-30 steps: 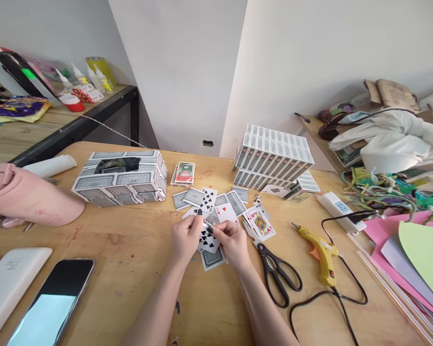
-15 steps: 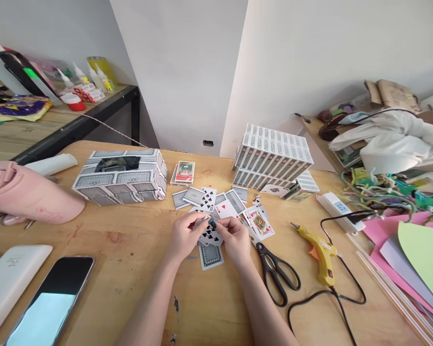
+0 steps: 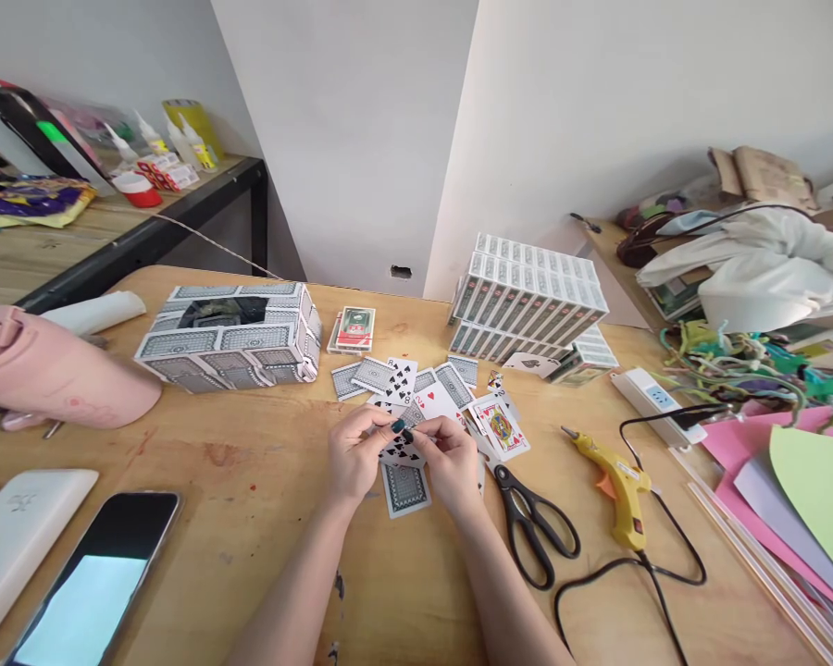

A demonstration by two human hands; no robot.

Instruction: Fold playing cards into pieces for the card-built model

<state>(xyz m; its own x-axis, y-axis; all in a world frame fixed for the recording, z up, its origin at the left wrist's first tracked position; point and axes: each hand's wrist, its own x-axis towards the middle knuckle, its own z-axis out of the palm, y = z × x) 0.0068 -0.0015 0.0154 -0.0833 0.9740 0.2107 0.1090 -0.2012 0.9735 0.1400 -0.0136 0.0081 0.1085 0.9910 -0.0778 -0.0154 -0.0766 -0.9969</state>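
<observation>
With fingers and thumb pinched, my left hand (image 3: 356, 453) grips a playing card (image 3: 401, 453) by its upper left part. My right hand (image 3: 451, 460) pinches the same card from the right, the two thumbs almost meeting. Black spades show on the card's face below the fingertips; its top edge is hidden by them. Just under it a patterned card (image 3: 406, 492) lies face down on the table. Beyond my hands are scattered cards, among them an eight of spades (image 3: 401, 381), a two of hearts (image 3: 436, 401) and a red-suited picture card (image 3: 501, 427).
Black scissors (image 3: 536, 527) and a yellow glue gun (image 3: 617, 486) with its cord lie right. Stacked card boxes (image 3: 528, 301) stand behind. A card-covered box (image 3: 229, 338), pink tumbler (image 3: 62, 370) and phone (image 3: 93, 583) are left. A power strip (image 3: 656, 402) sits far right.
My fingertips have shifted slightly up and the thumbs sit a little farther apart. The card between them shows slightly less of its face. Other things stay put, with a small camera shift.
</observation>
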